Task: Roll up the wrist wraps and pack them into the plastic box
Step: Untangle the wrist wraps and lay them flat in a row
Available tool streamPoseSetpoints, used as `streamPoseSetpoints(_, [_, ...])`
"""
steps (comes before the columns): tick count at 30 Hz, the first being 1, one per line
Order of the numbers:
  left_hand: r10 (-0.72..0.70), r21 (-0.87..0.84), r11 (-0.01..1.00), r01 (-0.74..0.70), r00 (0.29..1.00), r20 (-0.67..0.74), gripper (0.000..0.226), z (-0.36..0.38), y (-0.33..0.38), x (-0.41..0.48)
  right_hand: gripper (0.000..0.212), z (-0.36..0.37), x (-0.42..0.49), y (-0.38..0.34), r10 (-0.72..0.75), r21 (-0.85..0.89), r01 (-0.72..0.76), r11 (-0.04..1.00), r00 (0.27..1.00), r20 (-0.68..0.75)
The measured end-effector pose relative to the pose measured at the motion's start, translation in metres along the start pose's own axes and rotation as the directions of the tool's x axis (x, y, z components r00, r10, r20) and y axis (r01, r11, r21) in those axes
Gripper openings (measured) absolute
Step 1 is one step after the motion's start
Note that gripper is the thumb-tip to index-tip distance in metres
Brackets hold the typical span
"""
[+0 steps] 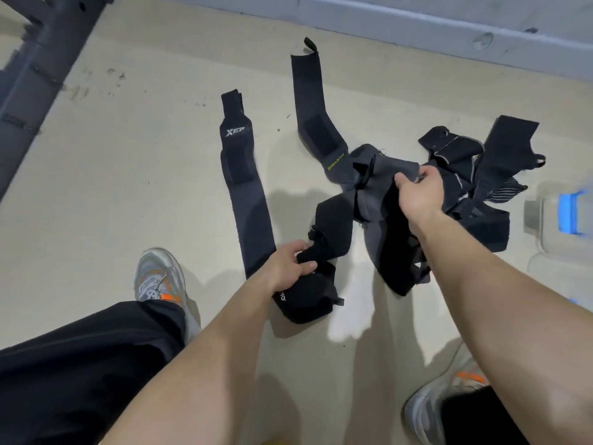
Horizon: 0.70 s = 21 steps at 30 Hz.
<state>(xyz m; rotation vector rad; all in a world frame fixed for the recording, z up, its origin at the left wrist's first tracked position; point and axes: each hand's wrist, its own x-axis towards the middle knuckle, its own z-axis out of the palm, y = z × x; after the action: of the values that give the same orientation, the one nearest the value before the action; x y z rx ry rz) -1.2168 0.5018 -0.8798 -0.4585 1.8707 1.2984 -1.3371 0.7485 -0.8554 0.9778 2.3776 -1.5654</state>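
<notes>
Low over the beige floor (128,194), the left hand (288,264) grips a bunched black wrap (308,300), fingers curled round its fold. The right hand (417,194) pinches the edge of a grey wrap (385,175) at the near side of a tangled pile (465,175) of dark wraps. Left of both hands an Xtep wrap (247,187) lies flat and straight. A lettered wrap (316,123) stretches away from the pile toward the wall. At the right edge stands the clear box (542,220), blurred, with a blue latch (569,213), near the pile but apart from it. Grey-and-orange shoes (157,274) sit at the bottom corners.
</notes>
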Motion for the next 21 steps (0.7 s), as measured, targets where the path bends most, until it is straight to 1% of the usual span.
streamPoseSetpoints(1, [0.015, -0.068, 0.998, -0.014, 1.0, 0.012, 0.011, 0.0, 0.004, -0.006, 0.042, -0.005, 0.0, -0.01, 0.014, -0.022, -0.013, 1.0, 0.999, 0.031])
streamPoseSetpoints(2, [0.031, -0.141, 0.99, -0.027, 0.999, 0.024, 0.011, 0.0, 0.01, -0.013, 0.057, -0.009, -0.003, -0.018, 0.019, -0.079, -0.014, 0.997, 0.998, 0.066])
streamPoseSetpoints(3, [0.044, -0.215, 0.976, -0.036, 0.999, 0.032, 0.009, -0.002, 0.016, -0.02, 0.066, -0.012, -0.008, -0.023, 0.004, -0.162, 0.012, 0.987, 0.995, 0.102])
streamPoseSetpoints(4, [0.06, -0.288, 0.957, -0.046, 0.997, 0.039, 0.007, -0.003, 0.023, -0.027, 0.066, -0.015, -0.016, -0.026, -0.044, -0.236, 0.078, 0.969, 0.988, 0.148])
streamPoseSetpoints(5, [0.074, -0.356, 0.933, -0.054, 0.996, 0.043, 0.009, -0.005, 0.031, -0.034, 0.062, -0.016, -0.025, -0.026, -0.109, -0.288, 0.172, 0.942, 0.969, 0.221])
streamPoseSetpoints(6, [0.085, -0.417, 0.907, -0.06, 0.996, 0.041, 0.013, -0.008, 0.039, -0.04, 0.059, -0.017, -0.036, -0.023, -0.157, -0.321, 0.264, 0.909, 0.933, 0.323])
streamPoseSetpoints(8, [0.104, -0.485, 0.871, -0.076, 0.994, 0.031, 0.014, -0.014, 0.053, -0.051, 0.06, -0.017, -0.059, -0.016, -0.167, -0.351, 0.39, 0.851, 0.836, 0.523])
streamPoseSetpoints(10, [0.114, -0.522, 0.85, -0.069, 0.992, 0.055, 0.015, -0.023, 0.057, -0.057, 0.065, -0.016, -0.077, -0.012, -0.184, -0.363, 0.479, 0.799, 0.77, 0.611])
streamPoseSetpoints(12, [0.108, -0.542, 0.84, -0.027, 0.987, 0.118, 0.02, -0.029, 0.058, -0.062, 0.07, -0.014, -0.087, -0.013, -0.249, -0.35, 0.536, 0.768, 0.754, 0.608])
streamPoseSetpoints(13, [0.11, -0.548, 0.837, -0.011, 0.983, 0.148, 0.019, -0.03, 0.056, -0.064, 0.069, -0.013, -0.089, -0.016, -0.264, -0.345, 0.553, 0.758, 0.745, 0.613])
streamPoseSetpoints(14, [0.117, -0.562, 0.827, -0.002, 0.979, 0.168, 0.017, -0.029, 0.058, -0.069, 0.062, -0.01, -0.087, -0.016, -0.268, -0.333, 0.569, 0.752, 0.726, 0.633])
streamPoseSetpoints(15, [0.125, -0.588, 0.809, 0.004, 0.976, 0.179, 0.015, -0.027, 0.061, -0.073, 0.048, -0.006, -0.085, -0.017, -0.264, -0.327, 0.591, 0.738, 0.698, 0.666])
streamPoseSetpoints(16, [0.132, -0.634, 0.773, 0.009, 0.976, 0.176, 0.015, -0.024, 0.064, -0.074, 0.029, -0.004, -0.084, -0.019, -0.266, -0.312, 0.611, 0.728, 0.671, 0.692])
streamPoseSetpoints(17, [0.117, -0.684, 0.729, 0.012, 0.983, 0.142, 0.019, -0.021, 0.064, -0.072, 0.015, -0.004, -0.084, -0.021, -0.269, -0.281, 0.602, 0.747, 0.661, 0.7])
streamPoseSetpoints(18, [0.082, -0.738, 0.675, 0.011, 0.993, 0.09, 0.024, -0.019, 0.064, -0.069, 0.012, -0.004, -0.082, -0.025, -0.272, -0.232, 0.555, 0.799, 0.677, 0.684])
streamPoseSetpoints(19, [0.054, -0.772, 0.636, -0.006, 0.998, 0.037, 0.031, -0.019, 0.061, -0.062, 0.015, -0.006, -0.081, -0.029, -0.271, -0.18, 0.488, 0.854, 0.712, 0.648])
streamPoseSetpoints(20, [0.047, -0.777, 0.629, -0.019, 0.999, 0.014, 0.036, -0.018, 0.057, -0.057, 0.021, -0.009, -0.078, -0.034, -0.272, -0.134, 0.426, 0.895, 0.757, 0.594])
streamPoseSetpoints(21, [0.039, -0.735, 0.678, -0.023, 0.999, 0.005, 0.036, -0.016, 0.053, -0.054, 0.029, -0.013, -0.075, -0.04, -0.271, -0.084, 0.37, 0.925, 0.799, 0.537])
